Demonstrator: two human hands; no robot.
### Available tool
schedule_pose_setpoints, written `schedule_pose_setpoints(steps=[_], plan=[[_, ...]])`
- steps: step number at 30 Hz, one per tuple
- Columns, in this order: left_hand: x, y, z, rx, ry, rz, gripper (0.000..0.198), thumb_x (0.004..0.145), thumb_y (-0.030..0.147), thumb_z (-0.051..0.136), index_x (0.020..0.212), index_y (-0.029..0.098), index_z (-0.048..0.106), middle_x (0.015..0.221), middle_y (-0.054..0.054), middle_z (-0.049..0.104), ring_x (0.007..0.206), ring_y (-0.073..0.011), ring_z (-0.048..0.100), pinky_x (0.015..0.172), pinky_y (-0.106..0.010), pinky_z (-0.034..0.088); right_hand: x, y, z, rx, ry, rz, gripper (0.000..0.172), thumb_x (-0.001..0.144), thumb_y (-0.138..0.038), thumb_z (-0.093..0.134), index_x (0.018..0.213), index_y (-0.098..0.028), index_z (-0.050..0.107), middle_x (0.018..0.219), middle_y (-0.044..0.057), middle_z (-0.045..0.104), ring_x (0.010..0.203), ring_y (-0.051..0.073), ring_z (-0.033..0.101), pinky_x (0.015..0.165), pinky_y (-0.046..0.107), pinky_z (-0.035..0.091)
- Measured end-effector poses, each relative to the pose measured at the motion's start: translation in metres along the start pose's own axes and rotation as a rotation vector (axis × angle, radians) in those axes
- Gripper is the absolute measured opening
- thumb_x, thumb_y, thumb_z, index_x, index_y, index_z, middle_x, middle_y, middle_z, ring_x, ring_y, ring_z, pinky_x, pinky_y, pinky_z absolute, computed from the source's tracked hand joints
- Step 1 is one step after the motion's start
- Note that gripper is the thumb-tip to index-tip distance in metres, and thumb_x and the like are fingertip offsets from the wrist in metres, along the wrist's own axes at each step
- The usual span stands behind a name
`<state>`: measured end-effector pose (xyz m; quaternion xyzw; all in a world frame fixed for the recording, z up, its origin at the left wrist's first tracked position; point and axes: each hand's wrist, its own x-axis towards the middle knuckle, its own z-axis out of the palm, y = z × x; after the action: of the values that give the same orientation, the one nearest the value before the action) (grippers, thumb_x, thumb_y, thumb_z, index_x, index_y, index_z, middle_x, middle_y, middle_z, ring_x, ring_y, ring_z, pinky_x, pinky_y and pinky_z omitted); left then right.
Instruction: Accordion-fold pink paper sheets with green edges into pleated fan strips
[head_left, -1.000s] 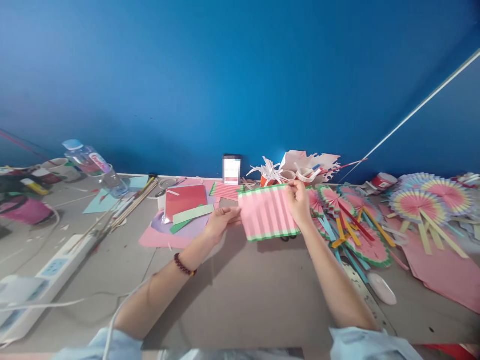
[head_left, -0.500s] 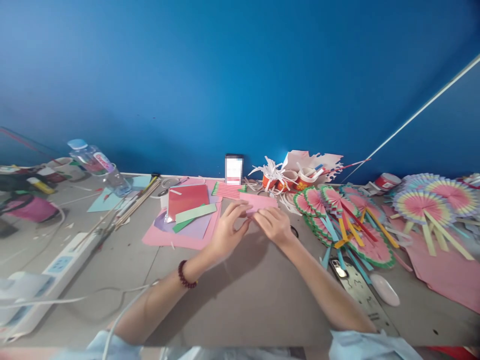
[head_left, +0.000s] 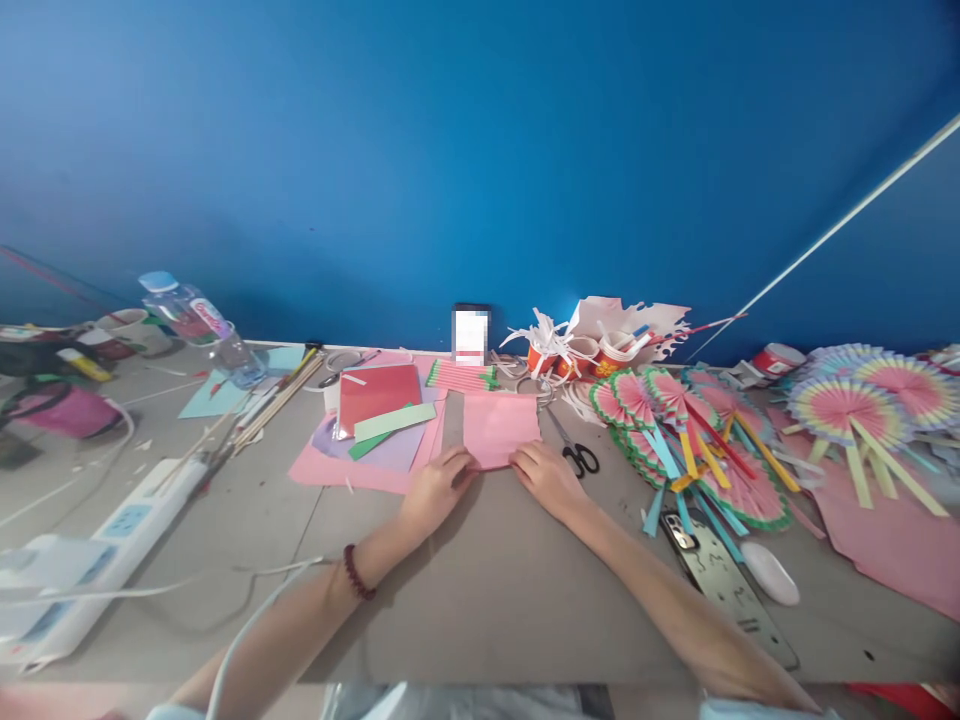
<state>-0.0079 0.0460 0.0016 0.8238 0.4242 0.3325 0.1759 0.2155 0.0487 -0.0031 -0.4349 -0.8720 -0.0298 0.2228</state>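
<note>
A small pink paper sheet lies spread on the grey table in front of me. My left hand is closed at the sheet's near left corner, thumb and fingers pinching the edge. At the near right corner my right hand has its fingers bent together on the same edge. Black-handled scissors rest just right of the sheet. Behind it sits a pleated pink and green paper strip. To the left, a red sheet and green paper strips overlap on larger pink paper.
Finished pleated paper fans crowd the right side, near a phone and a white mouse. Red cups with paper scraps stand by the wall. On the left are a plastic bottle, wooden sticks and a power strip.
Both hands have come down toward me and moved apart. The pink paper, earlier mostly covered by the fingers, now shows as a wide flat sheet. The scissors have come into fuller view.
</note>
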Motion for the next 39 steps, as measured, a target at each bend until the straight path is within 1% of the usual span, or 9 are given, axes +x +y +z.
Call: schedule_pose_setpoints(steps=[3,6,9,12,15,18,23,32,39], plan=[[-0.001,-0.003,0.004,0.168,-0.03,0.078,0.011,0.089,0.021,0.049,0.09,0.019,0.06,0.091,-0.005,0.06,0.085,-0.0164,0.057,0.072,-0.029,0.047,-0.002,-0.002,0.003,0.078,0.009,0.038,0.015,0.088,-0.014,0.048,0.087,-0.019,0.062,0.085,0.005,0.063,0.082,0.019,0.055,0.076,0.032,0.044],[0.0,-0.005,0.005,0.333,-0.042,0.156,0.013,0.089,0.019,0.047,0.092,0.018,0.06,0.088,-0.006,0.059,0.088,-0.0192,0.054,0.075,-0.034,0.045,-0.001,-0.005,0.004,0.167,0.004,0.081,0.014,0.088,-0.015,0.049,0.089,-0.019,0.062,0.087,0.005,0.064,0.084,0.019,0.056,0.078,0.033,0.045],[0.002,-0.007,0.005,0.412,-0.095,0.176,0.014,0.088,0.014,0.047,0.091,0.018,0.06,0.086,-0.005,0.059,0.087,-0.0201,0.054,0.075,-0.035,0.044,-0.002,-0.007,0.004,0.23,0.007,0.122,0.015,0.089,-0.016,0.049,0.089,-0.02,0.063,0.087,0.005,0.064,0.086,0.02,0.056,0.079,0.034,0.046],[0.002,-0.01,0.006,0.391,-0.134,0.145,0.018,0.086,0.009,0.045,0.091,0.017,0.06,0.086,-0.005,0.059,0.084,-0.0194,0.054,0.074,-0.034,0.044,-0.004,-0.006,0.005,0.265,0.049,0.197,0.015,0.089,-0.017,0.048,0.089,-0.02,0.063,0.086,0.006,0.064,0.085,0.02,0.057,0.078,0.034,0.047],[0.002,-0.013,0.006,0.317,-0.113,0.114,0.023,0.086,0.006,0.042,0.095,0.018,0.06,0.088,-0.005,0.06,0.084,-0.0188,0.055,0.076,-0.034,0.045,-0.005,-0.005,0.007,0.318,0.109,0.261,0.014,0.088,-0.017,0.048,0.087,-0.02,0.062,0.083,0.006,0.064,0.082,0.02,0.058,0.074,0.034,0.048],[0.002,-0.016,0.006,0.269,-0.098,0.109,0.023,0.086,0.006,0.042,0.091,0.018,0.061,0.086,-0.005,0.06,0.083,-0.0187,0.054,0.075,-0.033,0.045,-0.005,-0.004,0.01,0.345,0.148,0.297,0.012,0.086,-0.016,0.049,0.082,-0.02,0.06,0.08,0.005,0.063,0.08,0.02,0.058,0.073,0.033,0.047],[0.004,-0.017,0.006,0.302,-0.065,0.128,0.023,0.086,0.008,0.042,0.091,0.018,0.062,0.086,-0.005,0.058,0.081,-0.0182,0.053,0.071,-0.031,0.045,-0.005,-0.004,0.014,0.322,0.161,0.338,0.012,0.084,-0.012,0.051,0.078,-0.019,0.058,0.079,0.005,0.062,0.079,0.02,0.056,0.073,0.033,0.046],[0.004,-0.017,0.006,0.347,-0.104,0.157,0.02,0.085,0.007,0.046,0.093,0.018,0.06,0.091,-0.005,0.058,0.088,-0.0191,0.052,0.077,-0.033,0.046,-0.005,-0.007,0.013,0.21,0.139,0.298,0.016,0.087,-0.012,0.046,0.082,-0.019,0.061,0.082,0.006,0.061,0.083,0.021,0.054,0.077,0.036,0.046],[0.005,-0.023,0.004,0.351,-0.135,0.19,0.017,0.085,0.008,0.048,0.092,0.018,0.061,0.088,-0.004,0.059,0.085,-0.0181,0.053,0.076,-0.032,0.046,-0.007,0.0,0.011,0.21,0.137,0.263,0.014,0.087,-0.017,0.052,0.082,-0.02,0.065,0.084,0.006,0.06,0.084,0.021,0.056,0.078,0.038,0.047]])
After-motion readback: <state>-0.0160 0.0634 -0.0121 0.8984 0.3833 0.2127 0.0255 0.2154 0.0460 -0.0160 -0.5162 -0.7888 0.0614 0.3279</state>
